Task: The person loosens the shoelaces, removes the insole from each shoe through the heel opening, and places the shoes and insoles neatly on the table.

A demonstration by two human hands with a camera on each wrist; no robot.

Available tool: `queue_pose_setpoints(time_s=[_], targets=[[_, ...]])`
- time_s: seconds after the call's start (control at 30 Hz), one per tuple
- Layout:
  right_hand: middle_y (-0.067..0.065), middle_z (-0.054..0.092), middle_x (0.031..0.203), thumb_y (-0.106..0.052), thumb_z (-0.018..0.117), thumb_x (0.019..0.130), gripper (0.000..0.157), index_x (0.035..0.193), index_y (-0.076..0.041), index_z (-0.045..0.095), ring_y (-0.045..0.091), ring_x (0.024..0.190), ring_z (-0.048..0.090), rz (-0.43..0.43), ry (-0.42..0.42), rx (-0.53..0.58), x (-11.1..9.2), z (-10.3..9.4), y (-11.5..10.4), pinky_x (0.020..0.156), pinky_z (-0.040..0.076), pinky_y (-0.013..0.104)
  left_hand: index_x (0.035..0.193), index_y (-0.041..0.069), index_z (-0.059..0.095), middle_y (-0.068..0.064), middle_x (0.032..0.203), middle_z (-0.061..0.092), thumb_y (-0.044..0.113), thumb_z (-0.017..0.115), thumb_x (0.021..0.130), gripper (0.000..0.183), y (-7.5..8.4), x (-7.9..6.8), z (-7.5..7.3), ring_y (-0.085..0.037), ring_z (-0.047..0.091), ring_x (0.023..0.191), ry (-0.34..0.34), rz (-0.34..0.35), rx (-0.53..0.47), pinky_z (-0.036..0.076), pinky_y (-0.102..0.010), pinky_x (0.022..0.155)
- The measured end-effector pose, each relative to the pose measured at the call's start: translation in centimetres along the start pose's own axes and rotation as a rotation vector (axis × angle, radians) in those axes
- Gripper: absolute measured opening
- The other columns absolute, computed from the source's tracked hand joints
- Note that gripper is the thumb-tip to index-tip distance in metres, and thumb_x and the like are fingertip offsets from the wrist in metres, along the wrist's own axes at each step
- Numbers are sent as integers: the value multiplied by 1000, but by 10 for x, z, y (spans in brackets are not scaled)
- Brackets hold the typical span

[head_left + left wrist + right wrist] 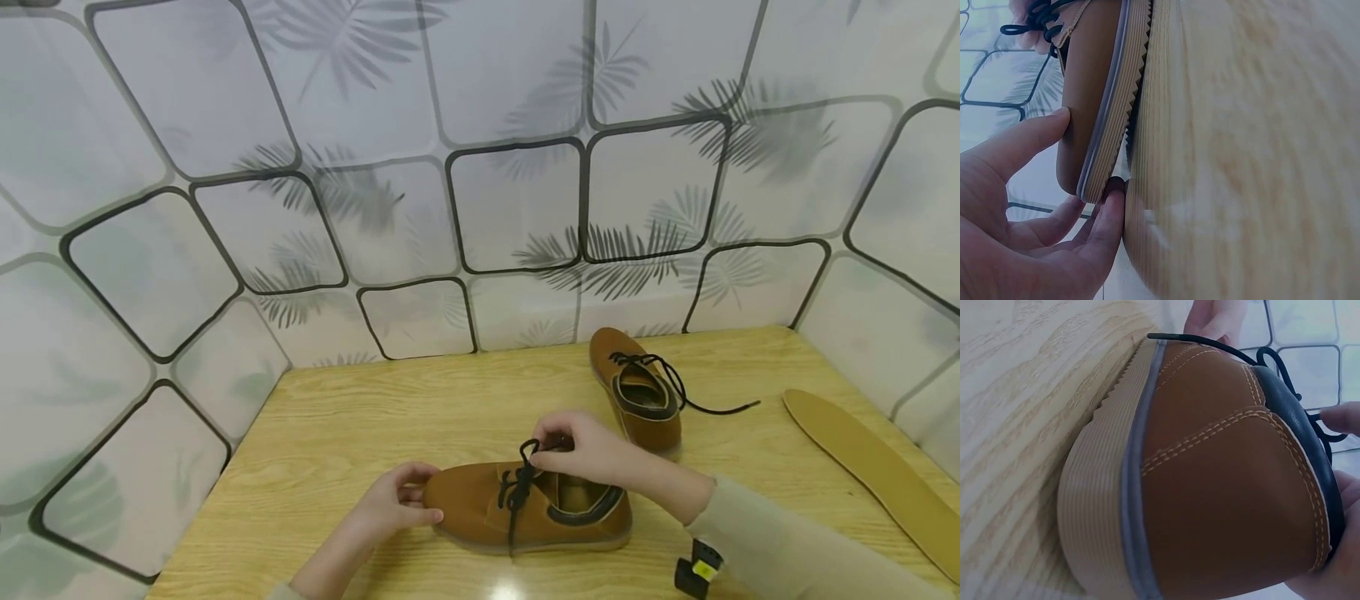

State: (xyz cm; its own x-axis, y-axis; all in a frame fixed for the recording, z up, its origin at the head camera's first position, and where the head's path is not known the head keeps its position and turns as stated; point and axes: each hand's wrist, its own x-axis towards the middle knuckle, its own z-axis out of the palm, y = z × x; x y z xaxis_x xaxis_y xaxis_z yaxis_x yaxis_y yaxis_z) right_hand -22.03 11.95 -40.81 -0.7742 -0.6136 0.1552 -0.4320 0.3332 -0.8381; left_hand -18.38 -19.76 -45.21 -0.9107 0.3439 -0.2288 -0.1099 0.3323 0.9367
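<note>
A brown leather shoe [465, 502] with a dark collar lies sole down on the wooden table, its toe pointing left. My left hand [396, 500] grips the toe; in the left wrist view its thumb [1054, 128] presses the upper while fingers reach the sole's front edge. Over the shoe's opening, my right hand [577, 448] pinches the black shoelace [517, 492] near a raised loop. The right wrist view shows the heel [1229, 500] close up, with the right thumb [1342, 419] against the lace and the other fingertips largely hidden behind the collar.
A second brown shoe [652, 429] stands behind the right hand, its lace trailing right across the table [360, 400]. A tan insole [870, 467] lies along the right side. Patterned cloth [517, 208] walls the back and sides. A small black device [693, 571] sits beneath the right sleeve.
</note>
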Motion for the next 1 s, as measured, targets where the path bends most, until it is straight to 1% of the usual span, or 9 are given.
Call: queue_pose_setpoints(time_s=[0.07,0.13,0.33,0.43,0.63,0.73,0.8,0.9,1.0], targets=[[-6,60,74,-20,69,85,14,78,-12,61,5,68,51,-4,-8,-28,0,0,0,64,44,21,131,0,46,-15,123,54,15,79,76,65,1,0,0,-20,58,101,-5,-2,-10,52,-36,87],[-6,58,72,-19,70,85,14,76,-13,60,5,66,49,-1,-10,-43,1,0,0,62,43,20,131,-1,46,-16,123,54,15,79,77,65,1,0,0,-20,58,100,-11,0,-20,52,-36,87],[-7,59,73,-12,68,83,9,76,-12,62,6,66,50,33,-4,-48,0,1,1,62,43,21,131,-1,46,-15,123,54,14,78,77,64,2,-1,1,-20,58,100,-7,-3,-20,52,-35,86],[-6,61,74,-10,65,83,7,77,-11,63,6,67,51,61,6,-12,0,1,1,64,44,21,130,0,47,-15,123,54,15,79,76,64,3,-1,1,-20,58,99,5,-14,-16,52,-35,85],[-2,56,75,-5,58,82,5,80,-1,60,8,69,51,124,71,121,-2,1,1,63,45,22,130,0,48,-15,123,54,15,79,76,64,4,-1,2,-20,58,100,8,-18,-16,52,-34,85],[-1,56,76,-3,55,82,5,81,0,59,8,70,51,103,72,115,-2,1,0,65,46,21,130,0,47,-15,123,54,15,79,76,64,4,-2,2,-20,58,100,8,-17,-15,52,-35,85],[0,58,77,-1,55,82,6,81,0,61,8,71,52,76,56,84,-2,1,0,66,46,22,130,0,48,-15,123,54,14,79,76,64,5,-2,2,-20,58,100,9,-17,-13,52,-35,85],[-2,59,77,-2,56,84,8,81,-5,62,7,70,52,34,12,14,-1,1,0,66,46,22,130,1,48,-14,124,54,14,79,76,64,4,-2,2,-20,58,100,10,-18,-9,52,-35,85],[-4,60,78,-9,61,87,7,80,-11,62,6,71,54,1,-33,-40,-2,1,0,66,47,22,130,1,48,-14,124,53,15,79,76,63,4,-2,2,-20,58,100,9,-21,-7,51,-35,85]])
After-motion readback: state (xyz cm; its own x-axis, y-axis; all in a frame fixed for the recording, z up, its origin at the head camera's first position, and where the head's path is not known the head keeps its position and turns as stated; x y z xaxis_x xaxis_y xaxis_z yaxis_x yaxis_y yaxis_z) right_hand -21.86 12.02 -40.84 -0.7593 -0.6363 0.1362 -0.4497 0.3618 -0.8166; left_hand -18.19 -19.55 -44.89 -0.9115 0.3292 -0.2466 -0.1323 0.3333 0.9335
